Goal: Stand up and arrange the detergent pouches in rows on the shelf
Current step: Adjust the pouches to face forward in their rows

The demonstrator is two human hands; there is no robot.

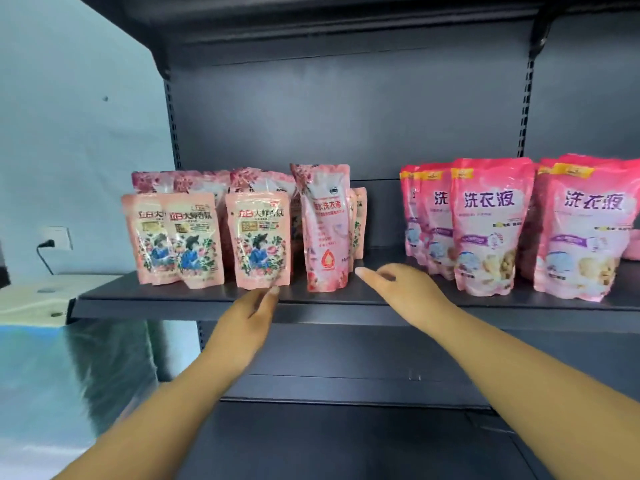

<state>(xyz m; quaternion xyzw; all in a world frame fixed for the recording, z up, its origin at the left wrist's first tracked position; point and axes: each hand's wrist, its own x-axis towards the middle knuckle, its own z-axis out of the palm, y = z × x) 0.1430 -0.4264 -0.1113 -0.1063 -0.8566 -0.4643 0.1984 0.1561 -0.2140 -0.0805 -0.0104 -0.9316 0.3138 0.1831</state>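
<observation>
both hands are reaching out with relaxed fingers, holding nothing: left hand (254, 306) nearing a floral pouch (260, 239), right hand (401, 284) beside a glossy pink spouted pouch (325, 226), all standing crinkled on the dark metal shelf (180, 296).

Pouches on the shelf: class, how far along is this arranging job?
Done: the floral pouches and the bright pink pouches stand upright in rows. In hand: nothing; the left hand and right hand reach in open. Left: the tall pouch stands alone in front of smaller ones; a gap lies to its right.
</observation>
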